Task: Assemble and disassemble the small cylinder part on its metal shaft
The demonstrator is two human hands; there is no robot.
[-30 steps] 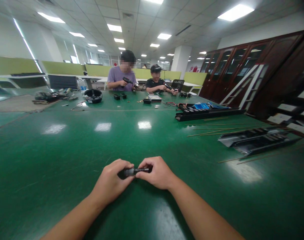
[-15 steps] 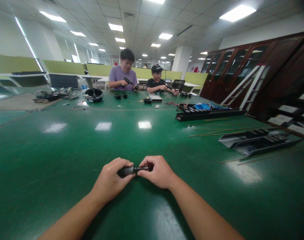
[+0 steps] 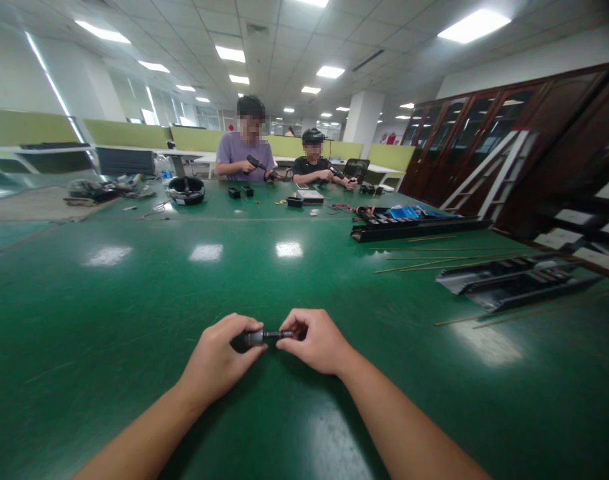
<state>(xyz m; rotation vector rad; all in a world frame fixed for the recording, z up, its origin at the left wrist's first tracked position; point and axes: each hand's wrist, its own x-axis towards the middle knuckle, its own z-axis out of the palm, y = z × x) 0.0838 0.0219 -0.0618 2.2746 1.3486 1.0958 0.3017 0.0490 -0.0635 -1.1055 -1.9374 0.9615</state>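
Note:
My left hand (image 3: 217,363) is closed around a short grey metal cylinder (image 3: 255,338), thumb below and fingers above. From the cylinder's right end a thin dark rod (image 3: 273,335) runs sideways to my right hand (image 3: 318,343). The thumb and fingers of that hand are closed on the rod's right end, partly hiding it. Both hands hold the piece level, low over the green table (image 3: 284,287). The part of the cylinder inside my left palm is hidden, and I cannot make out what kind of piece it is.
Two people (image 3: 244,148) across the table hold dark tools. Thin rods (image 3: 419,268) and metal channels (image 3: 514,287) lie on the right, with a long black tray (image 3: 419,228) behind. A black headset (image 3: 186,191) sits at the back left, near small black boxes (image 3: 240,192).
My hands have drawn slightly apart, the left one shifting a little leftward. More of the dark rod shows between them. The view has shifted slightly.

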